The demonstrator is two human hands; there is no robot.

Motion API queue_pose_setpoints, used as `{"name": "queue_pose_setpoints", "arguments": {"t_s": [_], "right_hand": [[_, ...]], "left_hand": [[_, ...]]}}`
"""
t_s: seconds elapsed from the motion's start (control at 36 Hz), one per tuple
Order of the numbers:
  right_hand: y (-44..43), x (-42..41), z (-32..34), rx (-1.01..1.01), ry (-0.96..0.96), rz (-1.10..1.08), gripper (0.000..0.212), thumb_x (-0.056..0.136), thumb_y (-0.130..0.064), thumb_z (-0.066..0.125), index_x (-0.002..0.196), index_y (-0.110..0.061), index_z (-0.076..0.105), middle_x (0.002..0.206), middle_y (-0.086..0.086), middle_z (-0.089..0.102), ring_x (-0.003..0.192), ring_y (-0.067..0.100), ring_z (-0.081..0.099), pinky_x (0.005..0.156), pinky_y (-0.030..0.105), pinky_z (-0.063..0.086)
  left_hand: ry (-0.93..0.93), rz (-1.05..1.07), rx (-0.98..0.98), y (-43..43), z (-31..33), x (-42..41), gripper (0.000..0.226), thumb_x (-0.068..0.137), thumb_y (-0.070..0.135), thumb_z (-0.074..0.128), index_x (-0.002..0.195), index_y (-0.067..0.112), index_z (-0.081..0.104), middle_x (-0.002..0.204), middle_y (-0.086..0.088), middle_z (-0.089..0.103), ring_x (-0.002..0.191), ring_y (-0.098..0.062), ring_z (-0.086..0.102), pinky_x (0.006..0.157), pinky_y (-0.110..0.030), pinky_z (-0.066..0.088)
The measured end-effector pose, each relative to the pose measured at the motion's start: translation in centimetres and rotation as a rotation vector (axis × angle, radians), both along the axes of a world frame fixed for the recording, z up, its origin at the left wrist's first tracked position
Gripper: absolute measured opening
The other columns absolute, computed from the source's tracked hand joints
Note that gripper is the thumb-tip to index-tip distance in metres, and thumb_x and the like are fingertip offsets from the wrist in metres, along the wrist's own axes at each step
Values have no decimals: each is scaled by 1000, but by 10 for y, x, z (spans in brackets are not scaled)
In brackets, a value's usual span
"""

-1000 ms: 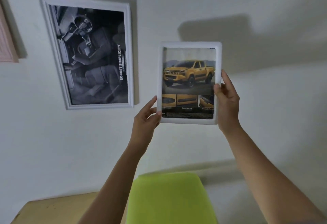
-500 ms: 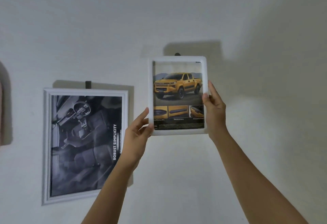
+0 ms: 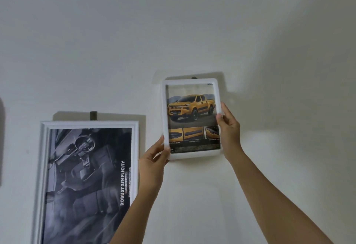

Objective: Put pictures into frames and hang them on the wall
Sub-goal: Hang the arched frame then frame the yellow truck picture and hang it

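Note:
A small white frame [image 3: 191,81] with a picture of a yellow pickup truck is held flat against the white wall [image 3: 173,22]. My left hand [image 3: 154,159] grips its lower left corner. My right hand [image 3: 229,128] holds its right edge, thumb on the front. A small dark hook [image 3: 194,77] peeks out just above the frame's top edge. Whether the frame hangs on the hook is hidden.
A larger white frame [image 3: 41,166] with a black-and-white car interior picture hangs to the lower left from a dark strap [image 3: 93,115]. A dark shape [image 3: 1,139] shows at the far left edge of the wall.
Both hands have raised the small frame up the wall to the hook. The view tilted upward, so the green seat and table dropped out of sight.

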State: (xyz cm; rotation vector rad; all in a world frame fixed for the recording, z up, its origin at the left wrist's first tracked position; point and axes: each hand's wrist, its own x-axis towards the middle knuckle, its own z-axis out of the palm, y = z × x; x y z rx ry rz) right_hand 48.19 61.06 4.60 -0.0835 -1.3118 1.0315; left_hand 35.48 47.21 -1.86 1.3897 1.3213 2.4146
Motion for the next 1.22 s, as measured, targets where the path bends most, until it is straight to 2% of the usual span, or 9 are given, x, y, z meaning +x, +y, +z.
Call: {"name": "queue_pose_setpoints", "arguments": {"t_s": [0.11, 0.28, 0.44, 0.58, 0.67, 0.81, 1.03, 1.11, 1.22], "right_hand": [[5, -3, -8, -4, -16, -8, 41, 98, -12, 41, 138, -22, 42, 131, -7, 50, 90, -7, 60, 75, 19, 56], [12, -5, -12, 8, -21, -10, 42, 98, -10, 42, 138, -18, 41, 135, -5, 48, 106, 2, 56, 80, 16, 53], [19, -4, -11, 37, -43, -6, 42, 98, -9, 40, 140, -16, 39, 128, -10, 47, 87, -21, 55, 65, 5, 47], [23, -4, -11, 55, -40, -16, 42, 98, -9, 42, 139, -17, 40, 138, -5, 46, 114, 0, 53, 80, 9, 50], [24, -5, -13, 53, -15, 2, 42, 98, -7, 41, 139, -13, 39, 131, -12, 45, 97, -18, 55, 70, 4, 48], [31, -7, -18, 5, 39, -28, 43, 97, -9, 44, 139, -15, 40, 137, -7, 44, 118, 1, 46, 82, 2, 43], [37, 5, -13, 33, -15, -38, 42, 97, -10, 43, 139, -16, 41, 135, -9, 46, 111, 0, 50, 81, 7, 47], [36, 6, -14, 38, -17, -25, 42, 98, -8, 41, 139, -13, 39, 127, -11, 45, 92, -12, 53, 68, 1, 45], [36, 4, -14, 28, -28, -20, 42, 98, -8, 41, 140, -14, 39, 130, -8, 46, 87, -14, 51, 65, 0, 43]], "left_hand": [[-66, 36, 11, 6, -12, -2, 38, 85, 9, 62, 123, 7, 58, 116, -2, 65, 95, -10, 66, 73, -18, 56], [-92, 55, 28, 12, -17, -2, 37, 84, 8, 63, 121, 6, 59, 109, 1, 67, 98, -12, 65, 78, -21, 56], [-29, 55, 7, 14, -19, 2, 35, 88, 7, 59, 122, 16, 57, 102, 14, 67, 97, -5, 65, 82, -20, 54], [4, 109, -58, 15, -22, 2, 37, 88, 9, 59, 123, 20, 57, 119, 3, 63, 110, -14, 60, 96, -36, 49], [17, 147, -58, 16, -21, 3, 36, 88, 10, 59, 123, 21, 57, 121, 0, 63, 112, -16, 59, 98, -40, 48], [62, 197, -59, 18, -13, 7, 35, 89, 11, 58, 118, 30, 54, 120, 3, 61, 113, -16, 58, 99, -35, 46], [16, 165, -65, 28, -16, 13, 38, 89, 5, 58, 126, 13, 56, 121, 1, 61, 112, -16, 58, 100, -38, 46], [11, 172, -64, 30, -18, 12, 38, 89, 4, 58, 127, 11, 55, 121, 1, 60, 114, -16, 57, 101, -39, 45], [11, 182, -50, 29, -18, 8, 38, 88, 3, 58, 125, 10, 56, 122, -2, 62, 114, -16, 58, 101, -41, 46]]}}
